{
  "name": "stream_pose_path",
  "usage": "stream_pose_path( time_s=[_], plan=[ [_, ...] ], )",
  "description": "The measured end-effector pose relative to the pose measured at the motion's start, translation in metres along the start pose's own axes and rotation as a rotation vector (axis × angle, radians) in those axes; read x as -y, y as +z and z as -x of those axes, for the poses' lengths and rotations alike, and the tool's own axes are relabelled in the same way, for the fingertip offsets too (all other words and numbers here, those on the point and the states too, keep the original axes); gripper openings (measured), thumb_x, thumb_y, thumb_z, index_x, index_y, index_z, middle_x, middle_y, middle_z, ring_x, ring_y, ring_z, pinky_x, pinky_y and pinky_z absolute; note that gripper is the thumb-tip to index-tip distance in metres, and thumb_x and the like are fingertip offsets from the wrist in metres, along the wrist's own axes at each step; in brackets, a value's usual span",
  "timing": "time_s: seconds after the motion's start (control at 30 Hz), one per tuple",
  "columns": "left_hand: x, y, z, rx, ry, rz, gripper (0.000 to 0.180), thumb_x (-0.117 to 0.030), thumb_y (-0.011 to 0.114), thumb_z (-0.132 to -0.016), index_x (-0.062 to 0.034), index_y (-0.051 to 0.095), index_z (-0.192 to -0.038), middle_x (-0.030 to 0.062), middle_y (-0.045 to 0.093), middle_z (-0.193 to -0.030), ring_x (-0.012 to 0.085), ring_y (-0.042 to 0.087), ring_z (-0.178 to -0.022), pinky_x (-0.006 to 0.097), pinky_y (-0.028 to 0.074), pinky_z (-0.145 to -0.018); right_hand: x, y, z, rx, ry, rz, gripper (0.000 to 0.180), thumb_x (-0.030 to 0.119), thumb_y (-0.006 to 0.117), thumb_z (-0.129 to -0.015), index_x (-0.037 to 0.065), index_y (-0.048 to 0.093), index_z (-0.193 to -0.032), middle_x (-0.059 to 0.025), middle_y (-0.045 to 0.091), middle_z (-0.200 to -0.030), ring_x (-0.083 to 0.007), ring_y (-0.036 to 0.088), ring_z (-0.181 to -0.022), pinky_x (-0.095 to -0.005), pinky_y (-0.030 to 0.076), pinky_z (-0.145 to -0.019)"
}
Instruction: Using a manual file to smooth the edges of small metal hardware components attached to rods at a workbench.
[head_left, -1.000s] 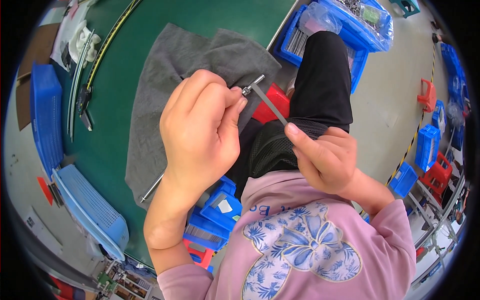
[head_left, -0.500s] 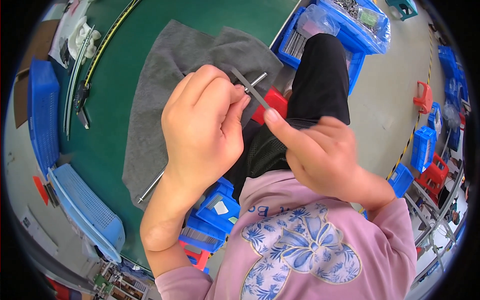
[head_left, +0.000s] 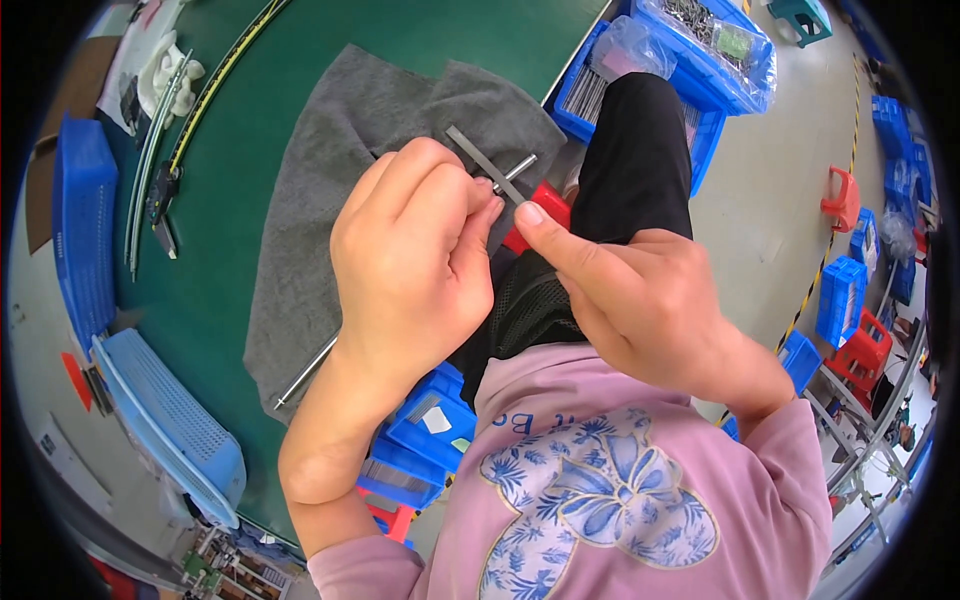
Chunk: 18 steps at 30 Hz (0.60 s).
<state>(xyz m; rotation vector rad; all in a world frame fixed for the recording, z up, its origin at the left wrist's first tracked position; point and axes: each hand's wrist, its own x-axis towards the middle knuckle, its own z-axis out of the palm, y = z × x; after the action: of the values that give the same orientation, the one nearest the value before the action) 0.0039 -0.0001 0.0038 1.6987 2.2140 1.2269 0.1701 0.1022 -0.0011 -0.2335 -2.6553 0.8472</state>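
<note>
My left hand (head_left: 412, 255) is closed round a thin, shiny metal rod (head_left: 522, 168). One end of the rod sticks out past my fingertips, and its other end shows below my wrist, over the grey cloth (head_left: 305, 210). In my right hand (head_left: 640, 300) is a narrow, flat grey file (head_left: 472, 150), gripped at its near end with the thumb stretched along it. The file lies across the rod just beyond my left fingertips. My right fingers are curled under and partly hidden.
A green table (head_left: 225, 300) lies under the cloth. At its left are calipers (head_left: 162, 195), thin rods (head_left: 150, 160) and a light blue basket (head_left: 175, 400). Blue bins (head_left: 715, 130) with metal parts stand beyond my knee. A red stool (head_left: 862, 345) is on the floor at right.
My right hand has moved up and left, sliding the file lengthwise across the rod so more of it reaches past. My left hand keeps its hold, shifting only slightly.
</note>
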Motion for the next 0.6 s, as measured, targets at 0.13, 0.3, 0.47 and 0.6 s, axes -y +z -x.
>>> stream_pose_path(
  time_s=[0.13,0.3,0.47,0.6],
  plan=[
    [0.0,0.0,0.0,-0.007,-0.01,-0.005,0.02,0.006,0.071,-0.062,-0.0016,0.055,-0.072,0.0089,0.053,-0.072,0.0276,0.053,-0.063,0.036,0.043,-0.054,0.002,0.004,0.003,-0.039,0.013,-0.006,0.058,-0.002,0.063,-0.067,0.001,0.059,-0.125,-0.0021,0.053,-0.056,-0.0182,0.047,-0.042,-0.0312,0.037,-0.043],
    [0.0,0.001,0.0,-0.018,0.012,-0.004,0.02,0.007,0.07,-0.062,-0.0016,0.055,-0.072,0.0087,0.053,-0.072,0.0276,0.053,-0.062,0.035,0.043,-0.054,0.004,-0.007,0.027,0.108,0.033,0.012,0.056,-0.007,0.061,-0.067,-0.004,0.06,-0.124,-0.0023,0.056,-0.06,-0.018,0.047,-0.043,-0.0314,0.033,-0.044],
    [0.002,0.003,-0.001,-0.03,0.012,-0.003,0.019,0.007,0.07,-0.062,-0.0016,0.055,-0.071,0.0088,0.053,-0.071,0.0277,0.053,-0.062,0.035,0.043,-0.054,-0.004,0.018,-0.002,-0.159,-0.008,0.002,0.063,0.003,0.062,-0.061,0.007,0.062,-0.124,0.0008,0.045,-0.05,-0.0174,0.045,-0.041,-0.032,0.037,-0.043],
    [0.002,0.001,0.0,-0.02,0.008,0.001,0.019,0.008,0.069,-0.062,-0.0014,0.055,-0.071,0.0088,0.053,-0.071,0.0276,0.053,-0.062,0.035,0.043,-0.054,0.004,0.001,0.031,-0.004,0.072,-0.104,0.052,-0.011,0.059,-0.069,-0.001,0.063,-0.12,-0.0015,0.053,-0.056,-0.0172,0.048,-0.041,-0.0296,0.032,-0.042]
  ],
)
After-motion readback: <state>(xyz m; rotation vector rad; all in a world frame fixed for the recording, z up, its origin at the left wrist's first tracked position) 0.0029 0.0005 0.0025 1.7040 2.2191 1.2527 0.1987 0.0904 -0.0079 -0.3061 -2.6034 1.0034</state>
